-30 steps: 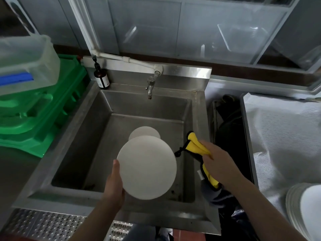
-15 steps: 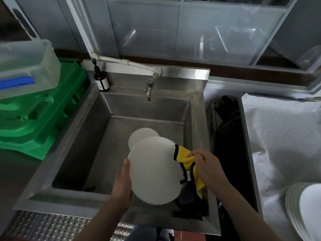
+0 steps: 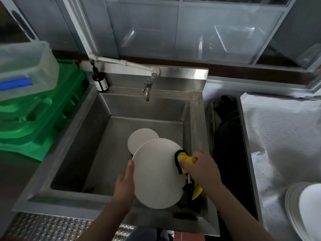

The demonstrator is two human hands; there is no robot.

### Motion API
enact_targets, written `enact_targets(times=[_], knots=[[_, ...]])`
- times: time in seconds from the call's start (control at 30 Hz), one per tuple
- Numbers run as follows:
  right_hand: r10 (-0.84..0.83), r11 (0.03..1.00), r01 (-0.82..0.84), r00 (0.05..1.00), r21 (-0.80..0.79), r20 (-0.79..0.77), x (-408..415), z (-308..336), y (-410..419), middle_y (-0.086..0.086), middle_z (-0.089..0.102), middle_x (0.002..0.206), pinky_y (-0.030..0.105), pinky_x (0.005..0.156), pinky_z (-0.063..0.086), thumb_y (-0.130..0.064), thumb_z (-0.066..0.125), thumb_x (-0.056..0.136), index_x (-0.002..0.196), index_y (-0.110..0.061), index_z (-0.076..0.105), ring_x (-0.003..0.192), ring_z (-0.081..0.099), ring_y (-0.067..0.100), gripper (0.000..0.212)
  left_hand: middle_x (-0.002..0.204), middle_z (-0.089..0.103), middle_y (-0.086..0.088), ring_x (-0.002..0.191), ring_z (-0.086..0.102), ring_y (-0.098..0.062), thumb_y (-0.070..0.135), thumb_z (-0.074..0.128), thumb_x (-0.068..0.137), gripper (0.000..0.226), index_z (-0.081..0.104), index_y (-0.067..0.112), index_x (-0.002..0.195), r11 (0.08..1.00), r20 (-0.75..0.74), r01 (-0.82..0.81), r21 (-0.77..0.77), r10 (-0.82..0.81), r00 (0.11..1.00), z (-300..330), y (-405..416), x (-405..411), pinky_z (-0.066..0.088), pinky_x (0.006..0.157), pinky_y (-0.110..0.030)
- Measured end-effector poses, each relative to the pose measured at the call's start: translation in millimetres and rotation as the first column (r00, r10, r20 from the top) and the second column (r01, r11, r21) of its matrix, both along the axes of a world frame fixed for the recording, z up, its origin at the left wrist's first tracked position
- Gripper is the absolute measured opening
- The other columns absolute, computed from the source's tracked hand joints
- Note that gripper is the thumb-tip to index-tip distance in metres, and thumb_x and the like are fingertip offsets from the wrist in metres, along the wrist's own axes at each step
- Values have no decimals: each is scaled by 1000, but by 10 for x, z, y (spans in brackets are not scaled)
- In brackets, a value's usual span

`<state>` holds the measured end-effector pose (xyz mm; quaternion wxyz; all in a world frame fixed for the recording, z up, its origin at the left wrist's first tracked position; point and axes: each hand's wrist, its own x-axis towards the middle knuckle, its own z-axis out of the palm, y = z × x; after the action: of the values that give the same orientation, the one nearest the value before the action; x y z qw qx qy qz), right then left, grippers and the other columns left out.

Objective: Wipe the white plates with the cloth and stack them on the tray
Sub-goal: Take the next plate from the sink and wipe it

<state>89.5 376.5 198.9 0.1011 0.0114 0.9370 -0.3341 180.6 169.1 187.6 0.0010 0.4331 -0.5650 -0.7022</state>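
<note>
My left hand (image 3: 124, 186) holds a white plate (image 3: 156, 173) by its left rim, tilted above the steel sink (image 3: 86, 133). Thumb lies on the plate's edge, fingers hidden behind it. My right hand (image 3: 201, 168) grips a yellow cloth with black trim (image 3: 183, 160) and presses it on the plate's right edge. Part of the cloth hangs below the hand. A second white plate (image 3: 139, 139) lies in the sink, partly covered by the held one. A stack of white plates (image 3: 305, 211) sits at the lower right on a tray lined with a white sheet (image 3: 278, 136).
A tap (image 3: 147, 87) juts over the sink's back wall, a brown pump bottle (image 3: 99, 80) beside it. Green crates (image 3: 40, 115) with a clear plastic bin (image 3: 22, 66) on top stand left. A dark gap (image 3: 227, 140) separates sink and tray.
The cloth came in from the right onto the plate's right edge. The plate shifted right and slightly toward me with my left hand.
</note>
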Motion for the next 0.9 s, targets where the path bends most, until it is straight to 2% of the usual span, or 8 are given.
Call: enact_targets(times=[0.1,0.27,0.43,0.53,0.63,0.73,0.83,0.9], knots=[[42,999,-42,999,-31,4,7,-40,8,-6,39,88,30,63,42,-16,65,73,79,-23,38,74,47,18,28,112,72,-13,101,69,-33,81,51,63,93,62,14,126,1000,-15,27,2,-27,1000,61,29,-6,58,86,-55],[66,992,-62,997,-110,32,-6,-48,59,-4,31,111,35,80,46,-10,66,76,106,-28,32,95,45,19,49,111,73,-13,102,69,-32,58,40,97,58,64,14,125,999,0,41,-1,-41,999,62,22,-45,56,91,-54],[133,983,-131,991,-132,13,-7,-75,121,-4,45,111,33,78,47,-17,63,87,118,-24,38,95,53,18,41,103,75,-8,100,69,-32,58,37,99,49,70,23,110,996,1,79,-41,-79,997,8,9,-53,56,90,-57],[240,959,-244,970,-147,-48,-3,-101,137,-13,40,131,23,89,38,-12,62,87,121,-19,48,110,44,6,37,96,76,-5,96,70,-31,56,38,100,46,72,25,98,993,10,97,-72,-96,995,18,3,-76,56,88,-57],[262,954,-275,959,-119,-113,-2,-126,122,-14,32,132,20,96,32,-8,64,81,112,-18,58,118,34,3,33,86,76,-5,90,69,-31,53,40,101,46,71,23,86,990,45,89,-113,-84,995,23,12,-93,57,86,-57],[208,964,-227,968,-139,-139,-1,-176,132,-8,39,119,18,91,35,-9,62,81,113,-19,63,109,42,11,33,78,76,-5,89,70,-33,50,42,102,47,73,22,81,987,54,88,-133,-81,995,9,16,-95,56,85,-55],[160,972,-170,984,-161,-71,16,-227,150,-9,46,119,23,85,43,-9,61,86,130,-23,49,105,52,13,47,87,75,-8,91,69,-33,49,41,102,44,71,21,86,989,57,81,-125,-75,996,12,11,-107,56,88,-55],[65,984,-74,996,-160,-59,24,-257,152,-4,52,108,14,71,39,-13,65,84,123,-21,47,92,54,10,43,90,74,-9,91,68,-32,50,41,102,44,70,21,87,988,62,89,-124,-82,995,29,21,-117,56,88,-55]])
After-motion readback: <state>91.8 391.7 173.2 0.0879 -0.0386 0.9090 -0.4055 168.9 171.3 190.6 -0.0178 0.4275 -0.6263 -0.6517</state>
